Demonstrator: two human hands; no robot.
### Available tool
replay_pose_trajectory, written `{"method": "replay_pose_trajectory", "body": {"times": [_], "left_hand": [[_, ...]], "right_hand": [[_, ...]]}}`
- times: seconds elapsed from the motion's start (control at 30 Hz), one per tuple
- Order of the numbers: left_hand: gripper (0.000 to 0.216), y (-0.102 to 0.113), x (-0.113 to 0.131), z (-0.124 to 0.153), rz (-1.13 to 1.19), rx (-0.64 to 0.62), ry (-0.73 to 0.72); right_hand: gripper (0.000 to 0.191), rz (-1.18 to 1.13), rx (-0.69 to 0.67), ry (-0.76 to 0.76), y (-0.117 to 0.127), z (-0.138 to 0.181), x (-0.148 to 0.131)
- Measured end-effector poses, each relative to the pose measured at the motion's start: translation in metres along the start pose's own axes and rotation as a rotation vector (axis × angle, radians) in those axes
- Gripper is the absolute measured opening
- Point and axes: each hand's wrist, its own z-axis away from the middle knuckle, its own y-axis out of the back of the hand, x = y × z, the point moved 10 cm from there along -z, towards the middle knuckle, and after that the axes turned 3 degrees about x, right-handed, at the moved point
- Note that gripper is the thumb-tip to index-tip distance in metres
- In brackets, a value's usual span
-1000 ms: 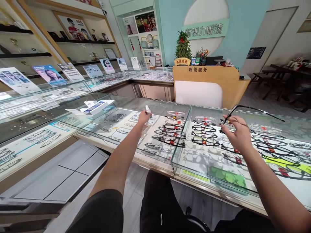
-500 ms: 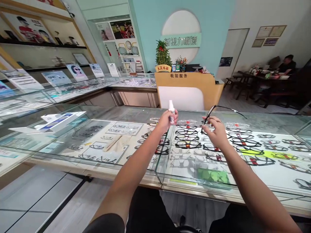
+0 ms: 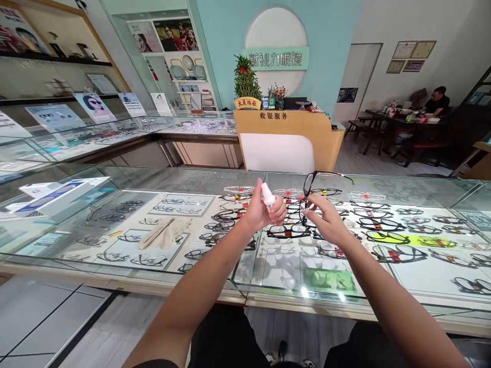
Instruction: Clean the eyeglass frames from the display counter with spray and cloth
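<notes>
My left hand (image 3: 258,209) is closed round a small white spray bottle (image 3: 268,198), its top leaning to the left and the thumb up beside the nozzle. A pair of black-framed glasses (image 3: 310,184) is pinched in the fingers of my right hand (image 3: 326,217). The glasses stand on edge, with a temple arm extended to the right; part of the frame is behind my fingers. Both hands are above the glass display case (image 3: 245,280), with the bottle to the left of the glasses and apart from them.
Many spectacle frames (image 3: 289,231) lie in rows inside the case. A beige cloth (image 3: 163,234) and an open white box (image 3: 61,197) are to the left. Beyond stands a wooden cashier counter (image 3: 337,145). A person (image 3: 437,105) sits at a table at the far right.
My left hand has lowered and tilted the spray bottle, with the thumb now raised by the nozzle. The glasses have moved left towards the bottle and turned. The view has swung slightly right.
</notes>
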Motion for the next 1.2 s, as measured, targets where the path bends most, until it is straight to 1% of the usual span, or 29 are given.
{"method": "replay_pose_trajectory", "body": {"times": [0.13,0.2,0.3,0.37,0.43,0.5,0.6,0.73,0.83,0.93,1.0,1.07,1.2], "left_hand": [[0.094,0.0,-0.004,-0.002,0.012,-0.011,0.015],[0.093,0.002,-0.006,-0.004,-0.003,0.013,0.007],[0.092,0.014,-0.009,-0.007,-0.143,0.143,-0.036],[0.091,0.022,-0.008,-0.007,-0.256,0.25,-0.084],[0.09,0.025,-0.006,-0.005,-0.333,0.31,-0.119],[0.088,0.023,-0.006,-0.003,-0.384,0.329,-0.129],[0.083,0.023,-0.006,0.0,-0.432,0.342,-0.132],[0.084,0.023,-0.007,-0.001,-0.448,0.312,-0.137],[0.087,0.022,-0.008,-0.002,-0.444,0.274,-0.136],[0.087,0.02,-0.004,-0.001,-0.476,0.259,-0.147],[0.087,0.016,0.0,0.0,-0.546,0.248,-0.161],[0.087,0.012,0.002,0.002,-0.61,0.227,-0.164],[0.083,0.007,0.0,0.005,-0.644,0.194,-0.131]], "right_hand": [[0.026,-0.053,-0.04,-0.006,-0.006,0.001,-0.004],[0.026,-0.073,-0.041,-0.009,-0.006,0.001,-0.007],[0.028,-0.137,-0.07,-0.028,-0.01,0.003,-0.011],[0.028,-0.21,-0.124,-0.059,-0.016,0.004,-0.014],[0.027,-0.298,-0.186,-0.085,-0.023,0.006,-0.017],[0.027,-0.375,-0.227,-0.099,-0.027,0.008,-0.021],[0.027,-0.423,-0.248,-0.123,-0.03,0.009,-0.024],[0.029,-0.476,-0.264,-0.151,-0.032,0.01,-0.023],[0.031,-0.499,-0.24,-0.171,-0.029,0.01,-0.015],[0.034,-0.481,-0.179,-0.174,-0.022,0.006,-0.006],[0.035,-0.468,-0.101,-0.172,-0.015,0.001,-0.002],[0.038,-0.474,-0.027,-0.201,-0.01,-0.003,0.001],[0.044,-0.477,0.031,-0.223,-0.014,-0.007,-0.001]]}}
